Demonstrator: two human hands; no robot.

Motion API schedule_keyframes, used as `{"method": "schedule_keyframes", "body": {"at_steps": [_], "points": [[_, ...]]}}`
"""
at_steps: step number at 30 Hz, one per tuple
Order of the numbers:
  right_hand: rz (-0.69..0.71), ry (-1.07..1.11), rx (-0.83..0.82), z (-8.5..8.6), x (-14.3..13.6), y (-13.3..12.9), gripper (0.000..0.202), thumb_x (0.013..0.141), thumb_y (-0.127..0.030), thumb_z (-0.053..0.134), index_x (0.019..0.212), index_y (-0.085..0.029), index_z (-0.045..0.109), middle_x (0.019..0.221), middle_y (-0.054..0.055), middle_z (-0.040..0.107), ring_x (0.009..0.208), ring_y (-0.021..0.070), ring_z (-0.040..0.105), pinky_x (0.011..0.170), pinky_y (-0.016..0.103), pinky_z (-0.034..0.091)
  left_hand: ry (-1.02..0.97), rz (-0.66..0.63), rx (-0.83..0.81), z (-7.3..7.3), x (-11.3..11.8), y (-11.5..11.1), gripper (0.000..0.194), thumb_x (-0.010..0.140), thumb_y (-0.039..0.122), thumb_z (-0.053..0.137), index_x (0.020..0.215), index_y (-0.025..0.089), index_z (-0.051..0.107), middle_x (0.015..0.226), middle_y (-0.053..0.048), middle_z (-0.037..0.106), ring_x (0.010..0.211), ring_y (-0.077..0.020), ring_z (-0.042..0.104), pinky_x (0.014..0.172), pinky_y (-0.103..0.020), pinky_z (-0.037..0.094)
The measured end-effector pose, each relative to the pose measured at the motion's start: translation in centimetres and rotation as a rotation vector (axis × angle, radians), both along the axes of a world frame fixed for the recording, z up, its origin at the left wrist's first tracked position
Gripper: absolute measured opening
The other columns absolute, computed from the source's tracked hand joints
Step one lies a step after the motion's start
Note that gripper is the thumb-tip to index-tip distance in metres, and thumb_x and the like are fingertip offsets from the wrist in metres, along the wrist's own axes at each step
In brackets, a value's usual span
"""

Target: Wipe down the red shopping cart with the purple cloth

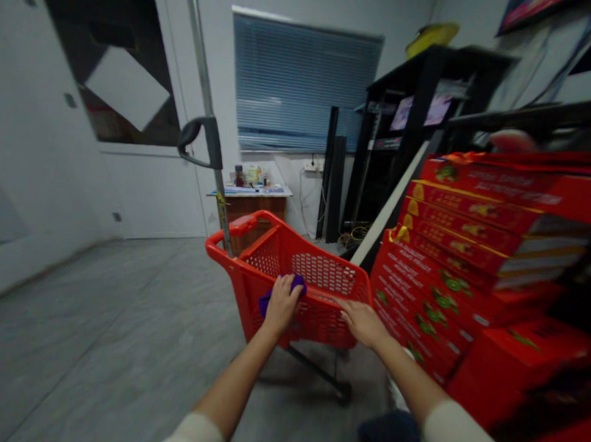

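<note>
A red plastic shopping cart point(314, 322) with perforated basket walls stands in front of me on dark wheels. My left hand point(283, 305) is closed on a purple cloth point(265, 304), pressing it against the cart's near side rim. Further right, my right hand point(364, 324) rests on the same rim near the basket's end, its fingers gripping the edge. The cart's handle bar point(245, 226) is at the far left end. A metal pole point(200, 48) with a dark D-shaped grip point(213, 142) rises beside that bar.
Stacked red cartons point(422, 282) stand close on the right. Behind the cart are a small desk point(256, 205) with bottles, a black rack point(424, 89), and a window with blinds point(304, 81). A white door point(152, 192) is at the left, beyond grey concrete floor point(118, 330).
</note>
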State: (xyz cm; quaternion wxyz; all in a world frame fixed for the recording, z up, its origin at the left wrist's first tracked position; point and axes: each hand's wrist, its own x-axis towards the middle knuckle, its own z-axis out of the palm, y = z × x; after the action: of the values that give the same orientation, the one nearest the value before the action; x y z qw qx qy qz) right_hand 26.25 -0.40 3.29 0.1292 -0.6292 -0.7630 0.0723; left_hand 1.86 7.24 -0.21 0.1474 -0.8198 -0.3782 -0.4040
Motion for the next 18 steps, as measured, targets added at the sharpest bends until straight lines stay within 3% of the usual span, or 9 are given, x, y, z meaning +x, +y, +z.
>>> {"method": "schedule_keyframes", "body": {"at_steps": [2, 4, 7, 10, 12, 14, 16, 18], "points": [[-0.017, -0.003, -0.006, -0.5, 0.1, -0.2, 0.053, 0.094, -0.028, 0.038, 0.147, -0.027, 0.039, 0.142, 0.008, 0.052, 0.128, 0.0221, 0.048, 0.105, 0.04, 0.034, -0.134, 0.054, 0.025, -0.9, -1.2, 0.7, 0.039, 0.082, 0.011, 0.055, 0.12, 0.02, 0.057, 0.142, -0.014, 0.043, 0.139, -0.0297, 0.033, 0.112, -0.057, 0.033], [-0.026, 0.008, -0.022, -0.8, -0.5, -0.2, 0.055, 0.093, -0.026, 0.039, 0.147, -0.027, 0.037, 0.143, 0.008, 0.051, 0.128, 0.023, 0.047, 0.103, 0.041, 0.035, -0.312, 0.125, 0.048, -2.1, -1.0, 0.9, 0.041, 0.086, 0.014, 0.053, 0.127, 0.018, 0.053, 0.147, -0.016, 0.037, 0.144, -0.0305, 0.025, 0.114, -0.058, 0.03], [-0.034, 0.022, -0.026, -1.0, -1.8, -0.2, 0.057, 0.09, -0.022, 0.041, 0.147, -0.029, 0.037, 0.142, 0.007, 0.052, 0.129, 0.0232, 0.045, 0.103, 0.042, 0.033, -0.635, 0.251, 0.053, -4.0, 2.0, 0.2, 0.044, 0.092, 0.023, 0.049, 0.135, 0.016, 0.045, 0.152, -0.019, 0.028, 0.146, -0.0302, 0.019, 0.115, -0.057, 0.027], [-0.055, 0.026, -0.014, -1.3, -2.9, -0.2, 0.062, 0.087, -0.018, 0.045, 0.147, -0.03, 0.036, 0.141, 0.006, 0.053, 0.128, 0.023, 0.045, 0.103, 0.041, 0.031, -0.85, 0.325, 0.033, -5.5, 5.8, -0.9, 0.046, 0.094, 0.028, 0.046, 0.139, 0.016, 0.042, 0.151, -0.02, 0.028, 0.144, -0.029, 0.024, 0.115, -0.054, 0.028], [-0.067, 0.027, -0.002, -1.5, -3.2, -0.2, 0.065, 0.085, -0.017, 0.046, 0.148, -0.029, 0.035, 0.141, 0.006, 0.053, 0.127, 0.0235, 0.044, 0.103, 0.041, 0.03, -0.845, 0.319, 0.037, -6.4, 7.1, -1.4, 0.043, 0.094, 0.026, 0.046, 0.137, 0.016, 0.045, 0.148, -0.02, 0.034, 0.142, -0.0282, 0.028, 0.114, -0.052, 0.03], [-0.064, 0.034, 0.023, -1.9, -3.2, -0.3, 0.066, 0.084, -0.017, 0.046, 0.148, -0.03, 0.034, 0.141, 0.006, 0.052, 0.127, 0.0233, 0.044, 0.103, 0.041, 0.03, -0.719, 0.251, 0.029, -7.3, 6.8, -1.5, 0.041, 0.093, 0.022, 0.048, 0.133, 0.018, 0.05, 0.144, -0.018, 0.04, 0.14, -0.0278, 0.032, 0.113, -0.051, 0.032], [-0.05, 0.042, 0.054, -2.2, -3.1, -0.4, 0.068, 0.083, -0.015, 0.045, 0.148, -0.03, 0.033, 0.141, 0.006, 0.051, 0.126, 0.0227, 0.043, 0.104, 0.04, 0.028, -0.556, 0.181, -0.003, -8.3, 5.0, -1.1, 0.039, 0.091, 0.02, 0.051, 0.13, 0.021, 0.055, 0.143, -0.016, 0.043, 0.139, -0.0281, 0.034, 0.112, -0.051, 0.033], [-0.047, 0.042, 0.08, -2.6, -3.0, -0.5, 0.071, 0.08, -0.013, 0.045, 0.148, -0.029, 0.034, 0.14, 0.005, 0.051, 0.126, 0.0225, 0.042, 0.105, 0.04, 0.027, -0.495, 0.212, -0.05, -9.3, 2.4, -0.4, 0.038, 0.089, 0.018, 0.052, 0.126, 0.024, 0.058, 0.143, -0.014, 0.044, 0.139, -0.0291, 0.034, 0.112, -0.053, 0.032]]}}
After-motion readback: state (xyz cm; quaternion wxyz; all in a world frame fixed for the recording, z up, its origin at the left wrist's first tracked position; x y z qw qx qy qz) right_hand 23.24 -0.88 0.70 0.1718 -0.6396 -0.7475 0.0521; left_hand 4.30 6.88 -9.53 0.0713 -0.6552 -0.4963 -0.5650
